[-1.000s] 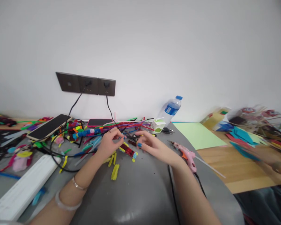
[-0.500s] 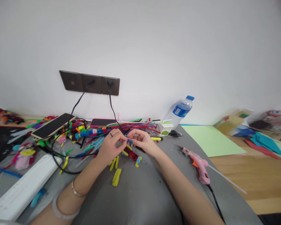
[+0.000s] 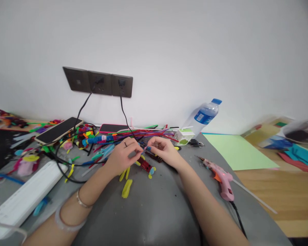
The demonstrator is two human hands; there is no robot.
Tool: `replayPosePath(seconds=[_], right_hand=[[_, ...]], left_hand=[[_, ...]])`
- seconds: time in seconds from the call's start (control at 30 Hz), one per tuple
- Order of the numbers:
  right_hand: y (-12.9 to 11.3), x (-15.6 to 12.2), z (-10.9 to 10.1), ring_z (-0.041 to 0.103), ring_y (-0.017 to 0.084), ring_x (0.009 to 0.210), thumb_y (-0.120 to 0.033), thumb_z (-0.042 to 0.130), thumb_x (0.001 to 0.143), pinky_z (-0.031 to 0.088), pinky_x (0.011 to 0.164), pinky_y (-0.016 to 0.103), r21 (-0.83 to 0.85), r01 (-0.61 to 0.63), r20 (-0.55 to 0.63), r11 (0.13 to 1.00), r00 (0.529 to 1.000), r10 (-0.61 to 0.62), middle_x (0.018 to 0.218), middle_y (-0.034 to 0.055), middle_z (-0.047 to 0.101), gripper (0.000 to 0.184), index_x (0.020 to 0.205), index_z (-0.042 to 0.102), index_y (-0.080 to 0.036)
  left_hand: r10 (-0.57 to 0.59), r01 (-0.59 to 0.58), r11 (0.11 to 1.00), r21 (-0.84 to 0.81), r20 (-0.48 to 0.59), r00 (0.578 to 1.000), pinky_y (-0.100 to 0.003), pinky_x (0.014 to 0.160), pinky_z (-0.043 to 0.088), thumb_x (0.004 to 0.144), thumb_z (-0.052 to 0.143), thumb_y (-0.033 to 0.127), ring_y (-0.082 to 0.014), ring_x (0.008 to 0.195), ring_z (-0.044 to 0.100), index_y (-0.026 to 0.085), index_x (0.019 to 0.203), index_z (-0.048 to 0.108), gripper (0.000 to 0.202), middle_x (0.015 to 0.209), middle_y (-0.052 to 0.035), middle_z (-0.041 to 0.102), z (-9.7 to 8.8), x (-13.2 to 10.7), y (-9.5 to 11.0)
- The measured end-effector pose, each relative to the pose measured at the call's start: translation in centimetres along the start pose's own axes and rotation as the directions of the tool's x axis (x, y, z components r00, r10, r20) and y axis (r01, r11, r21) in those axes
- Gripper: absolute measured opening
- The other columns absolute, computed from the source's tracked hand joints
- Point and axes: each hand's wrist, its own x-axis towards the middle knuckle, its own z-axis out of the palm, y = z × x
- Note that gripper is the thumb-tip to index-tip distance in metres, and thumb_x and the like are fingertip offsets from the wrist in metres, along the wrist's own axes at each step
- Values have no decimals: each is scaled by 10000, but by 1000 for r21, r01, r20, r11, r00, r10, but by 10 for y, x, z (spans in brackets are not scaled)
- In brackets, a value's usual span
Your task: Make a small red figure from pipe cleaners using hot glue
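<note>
My left hand (image 3: 123, 154) and my right hand (image 3: 162, 150) meet fingertip to fingertip over the grey mat (image 3: 154, 212). Both pinch a thin, pale pipe cleaner piece (image 3: 143, 149) between them; it is too small to make out well. Just below the fingers lies a small red pipe-cleaner figure (image 3: 145, 165) with blue and yellow tips. Yellow pipe-cleaner pieces (image 3: 126, 188) lie on the mat under my left hand. A pile of coloured pipe cleaners (image 3: 133, 134) lies behind both hands.
A pink glue gun (image 3: 222, 178) with black cord lies right of my arm. A water bottle (image 3: 204, 116), small carton (image 3: 184, 136), two phones (image 3: 58, 130), a white power strip (image 3: 25, 198), black cables, wall sockets (image 3: 99, 84), and green paper (image 3: 236, 150) surround the mat.
My right hand came in from the right and met my left hand; both now pinch the same small piece. The camera has turned slightly left.
</note>
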Motion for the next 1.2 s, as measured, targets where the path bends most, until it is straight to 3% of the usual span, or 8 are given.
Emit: replayPosePath(seconds=[0.1,0.2,0.37,0.57,0.77,0.93,1.2], right_hand=[[-1,-4,-8,398,108,545,-357,632,844,303,515,238,-98,-38,59,994,997,44,603,-43,473,178,837,611,-180],[0,-7,-13,376,102,544,-305,617,842,281,517,236,-147,-71,164,987,982,95,590,-55,433,130,817,612,-177],[4,-6,-8,400,104,593,-241,598,822,315,554,232,-181,-70,280,981,952,119,644,-45,459,77,803,609,-167],[4,-6,-4,386,100,568,-249,591,812,314,540,227,-234,-113,329,966,926,188,619,-53,441,93,804,605,-158],[7,-6,-7,375,96,563,-241,578,805,302,530,223,-245,-109,336,963,922,190,616,-56,434,89,810,607,-158],[6,-5,-6,402,97,572,-220,580,780,317,539,220,-252,-127,364,959,906,216,623,-50,463,76,798,607,-152],[5,-7,-6,420,102,580,-182,561,762,330,548,221,-273,-134,385,953,892,236,631,-42,486,59,791,604,-152]], left_hand=[[-50,58,998,-38,176,983,-329,870,461,881,601,264,-204,941,583,215,925,655,85,923,-57,665,-6,1,-11],[-99,125,990,-59,332,938,-353,928,444,743,768,380,-243,1061,561,244,1023,667,327,1060,-57,670,-9,0,-24],[-112,136,991,-17,471,875,-338,888,440,660,831,386,-246,1011,579,247,1087,664,479,1067,-58,669,-3,-3,-30],[-138,127,990,56,506,851,-333,869,445,743,763,314,-235,997,576,225,1065,632,359,1051,-54,647,-1,-4,-27],[-142,124,990,71,543,828,-339,885,447,709,799,375,-244,1032,573,224,1127,595,489,1099,-63,632,-3,-4,-27],[-143,125,990,70,543,828,-335,864,453,714,794,388,-240,1017,569,221,1122,602,481,1084,-58,637,-4,-3,-25],[-139,113,990,81,530,837,-328,878,454,774,689,221,-231,1023,579,228,1085,610,321,1079,-52,640,-2,-5,-27]])
